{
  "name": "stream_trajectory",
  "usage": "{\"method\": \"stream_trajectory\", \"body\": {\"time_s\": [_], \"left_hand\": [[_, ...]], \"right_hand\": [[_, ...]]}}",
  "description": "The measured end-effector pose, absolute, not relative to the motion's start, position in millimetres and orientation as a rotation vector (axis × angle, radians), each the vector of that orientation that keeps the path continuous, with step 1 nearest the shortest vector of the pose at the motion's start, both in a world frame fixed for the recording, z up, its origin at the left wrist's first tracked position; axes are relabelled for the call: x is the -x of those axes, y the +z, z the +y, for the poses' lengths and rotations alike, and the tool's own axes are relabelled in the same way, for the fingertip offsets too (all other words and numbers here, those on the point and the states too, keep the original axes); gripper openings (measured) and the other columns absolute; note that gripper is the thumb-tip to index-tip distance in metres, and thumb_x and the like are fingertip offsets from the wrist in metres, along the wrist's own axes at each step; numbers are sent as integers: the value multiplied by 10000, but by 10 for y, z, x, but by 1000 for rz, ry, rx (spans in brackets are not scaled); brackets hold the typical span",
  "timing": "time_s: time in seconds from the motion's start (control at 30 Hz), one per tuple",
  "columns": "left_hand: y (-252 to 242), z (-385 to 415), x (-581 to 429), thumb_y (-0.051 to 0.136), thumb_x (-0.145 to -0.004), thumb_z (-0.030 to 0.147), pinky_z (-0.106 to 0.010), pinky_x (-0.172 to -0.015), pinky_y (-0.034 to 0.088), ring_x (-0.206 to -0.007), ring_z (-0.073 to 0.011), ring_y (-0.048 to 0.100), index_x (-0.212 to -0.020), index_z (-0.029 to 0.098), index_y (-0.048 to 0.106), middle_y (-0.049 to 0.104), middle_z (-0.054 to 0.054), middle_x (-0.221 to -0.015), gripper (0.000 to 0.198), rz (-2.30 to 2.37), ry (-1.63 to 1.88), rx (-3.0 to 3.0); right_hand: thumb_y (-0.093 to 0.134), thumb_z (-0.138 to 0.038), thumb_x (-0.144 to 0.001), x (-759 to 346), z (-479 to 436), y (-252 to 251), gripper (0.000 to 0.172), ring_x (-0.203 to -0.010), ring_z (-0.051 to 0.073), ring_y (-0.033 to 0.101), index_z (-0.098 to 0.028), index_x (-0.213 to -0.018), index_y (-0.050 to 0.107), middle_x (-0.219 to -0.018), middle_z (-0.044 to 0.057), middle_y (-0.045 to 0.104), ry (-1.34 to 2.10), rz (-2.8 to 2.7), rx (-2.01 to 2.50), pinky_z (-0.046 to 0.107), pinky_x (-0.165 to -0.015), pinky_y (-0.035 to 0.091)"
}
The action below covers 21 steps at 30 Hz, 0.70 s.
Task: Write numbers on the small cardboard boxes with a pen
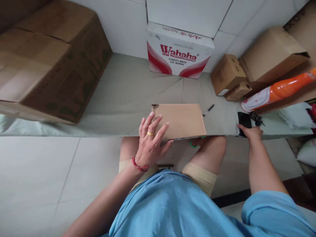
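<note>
My left hand (pixel 152 141), with a gold ring and a red cord bracelet, lies over the left side of a flat tan notebook (pixel 181 120). Its fingers are spread on the cover, and the thumb is by the front edge. The notebook is closed and has a dark patterned patch at its far left corner. A black pen (pixel 208 110) lies just to its right. At the table's front edge on the right, my right hand (pixel 252 131) grips a black phone (pixel 244 121), thumb on its left side; the other fingers are partly hidden. A bunch of keys (pixel 257 118) touches or nearly touches the phone.
A large cardboard box (pixel 49 62) fills the left of the cloth-covered table (pixel 118 89). A white and red Wahaha carton (pixel 179 52) stands against the wall. Small brown boxes (pixel 228 74), an orange bottle (pixel 283 89) and a white packet (pixel 293 115) are at right.
</note>
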<state>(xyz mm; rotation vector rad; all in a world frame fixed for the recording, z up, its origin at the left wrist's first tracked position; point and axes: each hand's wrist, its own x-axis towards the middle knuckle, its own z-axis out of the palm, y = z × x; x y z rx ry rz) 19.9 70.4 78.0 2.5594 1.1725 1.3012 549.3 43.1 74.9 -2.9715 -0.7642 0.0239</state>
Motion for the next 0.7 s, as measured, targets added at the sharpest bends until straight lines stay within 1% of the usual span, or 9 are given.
{"method": "stream_trajectory", "body": {"time_s": [0.07, 0.13, 0.2, 0.3, 0.4, 0.5, 0.57, 0.63, 0.7], "left_hand": [[743, 578, -113, 784, -981, 331, -622, -1296, 421, -1627, -393, 424, -1453, 196, 588, 642, -200, -1498, 529, 1240, 1410, -2503], [687, 446, 25, 795, -961, 234, -578, -1255, 489, -1585, -374, 485, -1415, 189, 603, 682, -183, -1410, 495, 1255, 1446, -2473], [585, 334, 208, 779, -940, 128, -554, -1221, 531, -1538, -363, 539, -1342, 178, 637, 703, -174, -1343, 429, 1210, 1395, -2506], [322, 259, 528, 726, -932, 38, -566, -1189, 557, -1476, -359, 596, -1221, 182, 678, 723, -158, -1292, 327, 1114, 1259, -2588], [-24, 332, 827, 673, -953, 56, -547, -1152, 568, -1413, -338, 643, -1141, 206, 687, 755, -124, -1239, 241, 1079, 1092, -2642], [-324, 512, 1020, 594, -997, 171, -480, -1085, 572, -1299, -305, 693, -1001, 237, 715, 781, -83, -1107, 138, 1242, 802, -2595], [-450, 623, 1080, 567, -997, 223, -487, -1014, 568, -1131, -312, 716, -928, 237, 722, 772, -95, -1039, 171, 1373, 699, -2554], [-516, 677, 1111, 574, -979, 252, -518, -973, 546, -1007, -327, 690, -882, 234, 722, 750, -116, -998, 178, 1496, 656, -2521], [-544, 661, 1144, 589, -954, 263, -532, -966, 525, -993, -344, 664, -873, 237, 721, 730, -126, -994, 157, 1605, 628, -2480]], "right_hand": [[850, -566, -804, -5425, 355, 779, 893, -1208, 387, 624, 20, -1417, 567, -1320, 398, 585, 104, -659, 2897, 476, -928, 473], [907, -505, -738, -5352, 278, 812, 769, -1125, 341, 635, -80, -1308, 614, -1215, 270, 645, 198, -592, 2794, 451, -922, 468], [913, -517, -704, -5242, 204, 845, 669, -957, 278, 644, -171, -1193, 616, -1034, 125, 663, 318, -556, 2672, 421, -845, 483], [910, -571, -625, -4910, 100, 909, 679, -760, 192, 581, -229, -1123, 599, -851, -9, 607, 502, -544, 2347, 349, -704, 461], [961, -506, -490, -4296, 18, 1039, 762, -762, 159, 562, -219, -1113, 631, -875, -16, 625, 584, -608, 1911, 302, -681, 444], [933, -564, -606, -3468, 2, 1247, 749, -907, 198, 656, -233, -1211, 640, -1092, 44, 702, 602, -890, 1743, 335, -777, 541], [916, -571, -677, -2891, 45, 1383, 749, -958, 240, 687, -259, -1293, 626, -1148, 58, 704, 555, -1138, 1762, 404, -831, 605], [901, -546, -714, -2372, 122, 1468, 744, -1092, 300, 689, -272, -1338, 603, -1224, 87, 678, 356, -1325, 1726, 501, -942, 634], [866, -502, -773, -1963, 207, 1482, 726, -1173, 335, 672, -276, -1388, 554, -1267, 113, 644, 221, -1441, 1639, 564, -1004, 635]]}}
